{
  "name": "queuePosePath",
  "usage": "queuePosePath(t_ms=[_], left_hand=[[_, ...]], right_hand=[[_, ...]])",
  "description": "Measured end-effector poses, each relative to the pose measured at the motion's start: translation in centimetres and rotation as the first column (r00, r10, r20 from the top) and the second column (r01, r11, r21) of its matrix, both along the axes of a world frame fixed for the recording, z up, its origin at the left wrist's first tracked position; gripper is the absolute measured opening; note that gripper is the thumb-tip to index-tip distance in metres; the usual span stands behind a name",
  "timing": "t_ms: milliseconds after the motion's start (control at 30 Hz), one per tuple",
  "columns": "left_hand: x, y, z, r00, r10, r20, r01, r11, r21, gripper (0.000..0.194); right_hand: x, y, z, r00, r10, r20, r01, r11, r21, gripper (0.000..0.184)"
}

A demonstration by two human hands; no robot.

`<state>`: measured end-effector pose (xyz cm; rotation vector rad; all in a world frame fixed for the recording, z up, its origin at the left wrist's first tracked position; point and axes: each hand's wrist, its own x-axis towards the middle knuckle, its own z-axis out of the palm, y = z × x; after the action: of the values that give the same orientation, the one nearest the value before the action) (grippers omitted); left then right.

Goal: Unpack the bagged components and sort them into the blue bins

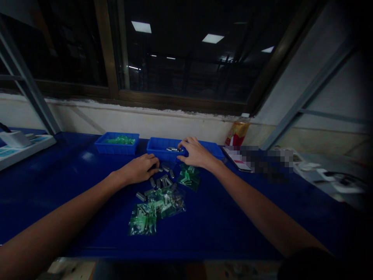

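Observation:
My left hand point(142, 168) rests low over the table with its fingers curled, beside loose short metal cylinders point(152, 182). Whatever lies under its fingertips is hidden. Over the middle blue tray point(154, 147) reaches my right hand point(196, 152), thumb and index finger apart. Its index fingertip is close to small shiny metal pieces point(174, 149) in that tray; whether it touches them I cannot tell. Below my hands lie several clear green-tinted plastic bags point(142, 221) with small parts inside. One more such bag point(189, 179) sits just under my right wrist.
A second blue tray point(100, 147) at the back left holds green bags. A white power strip point(43, 144) stands at the far left. Behind the right end of the trays are a red and gold packet point(237, 134) and a flat phone-like object point(237, 158).

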<state>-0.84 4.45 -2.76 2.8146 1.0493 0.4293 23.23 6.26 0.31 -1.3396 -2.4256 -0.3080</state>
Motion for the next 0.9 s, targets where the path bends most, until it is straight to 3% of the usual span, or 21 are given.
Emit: queuePosePath(t_ms=[533,900], left_hand=[[0.16,-0.25,0.12,1.000,0.005,0.029,-0.005,1.000,0.013,0.017],[0.69,-0.38,0.05,0.998,0.016,0.061,-0.016,1.000,-0.006,0.018]], right_hand=[[-0.23,0.04,0.04,0.999,0.035,0.000,-0.035,0.999,0.031,0.016],[-0.32,-0.02,0.28,0.998,0.062,0.014,-0.062,0.998,-0.015,0.018]])
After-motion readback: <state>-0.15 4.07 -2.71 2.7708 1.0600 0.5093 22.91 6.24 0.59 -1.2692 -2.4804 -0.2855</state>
